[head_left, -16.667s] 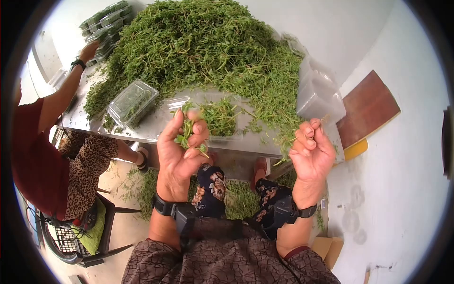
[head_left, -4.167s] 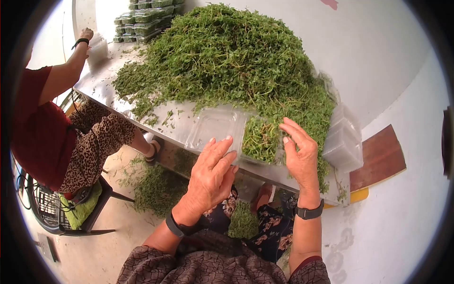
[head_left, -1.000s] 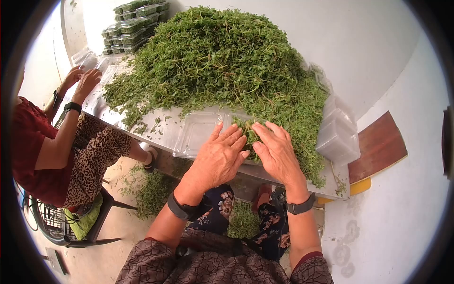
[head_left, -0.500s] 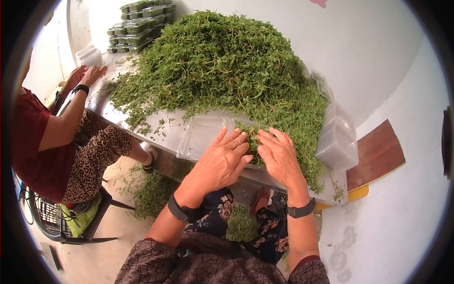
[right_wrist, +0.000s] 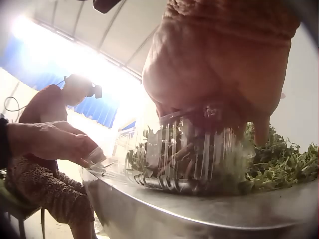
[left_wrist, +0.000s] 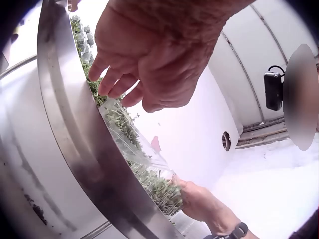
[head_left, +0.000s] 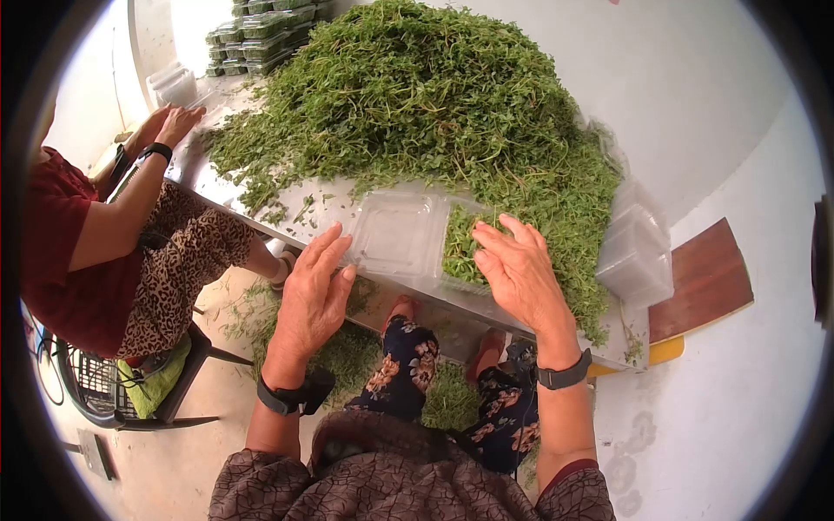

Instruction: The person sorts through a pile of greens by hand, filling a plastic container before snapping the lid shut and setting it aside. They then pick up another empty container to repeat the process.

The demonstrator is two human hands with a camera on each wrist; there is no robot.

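Note:
A clear hinged plastic box lies opened flat at the table's front edge, its bare lid (head_left: 395, 233) on the left. Green leafy sprigs (head_left: 462, 256) fill the base on the right. My right hand (head_left: 521, 271) is over the base's right side, fingers loosely bent; in the right wrist view the palm (right_wrist: 219, 69) is directly above the ribbed box wall (right_wrist: 184, 154). Beside the lid's left edge hovers my left hand (head_left: 311, 295), fingers extended, holding nothing. The left wrist view has its fingers close to the raised lid edge (left_wrist: 134, 149).
A large heap of greens (head_left: 426, 95) covers the table (head_left: 304, 208) behind the box. Nested clear boxes (head_left: 638, 247) stand at right; filled boxes (head_left: 269, 35) are stacked at back left. Another person (head_left: 95, 252) sits at left. Loose greens (head_left: 347, 356) lie on the floor.
My left hand has moved left from the greens in the base to the lid's outer edge. My right hand stays at the base. Earlier, both hands pinched sprigs and a closed box stood at left.

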